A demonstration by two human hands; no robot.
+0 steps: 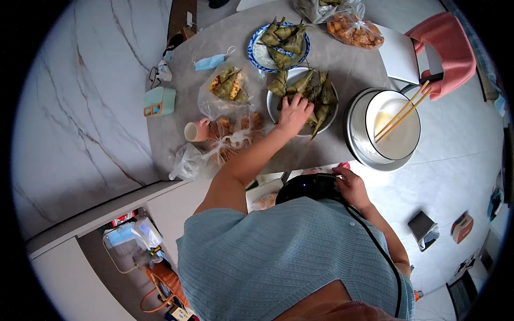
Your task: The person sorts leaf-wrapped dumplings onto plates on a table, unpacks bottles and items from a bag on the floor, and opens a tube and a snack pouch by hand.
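Observation:
My left hand point(295, 114) reaches into a white bowl point(271, 112) of leaf-wrapped zongzi point(327, 96). Its fingers curl down over a zongzi, and their tips are partly hidden among the leaves. My right hand point(352, 185) is held close to my waist, below the table edge, with its fingers closed. A small red piece point(344, 165) shows at its fingertips, too little of it to name. Beside that hand is a black device point(308, 187) with a blue light and a cable. Behind the bowl, more zongzi point(284, 37) lie on a blue-and-white plate point(252, 52).
Right of the bowl stands a white pot point(393, 144) with chopsticks point(409, 113) across it. To the left are a bagged zongzi point(229, 85), a pink cup point(198, 130), tied food bags point(230, 139) and a face mask point(210, 62). A pink-covered chair point(447, 48) is at the right.

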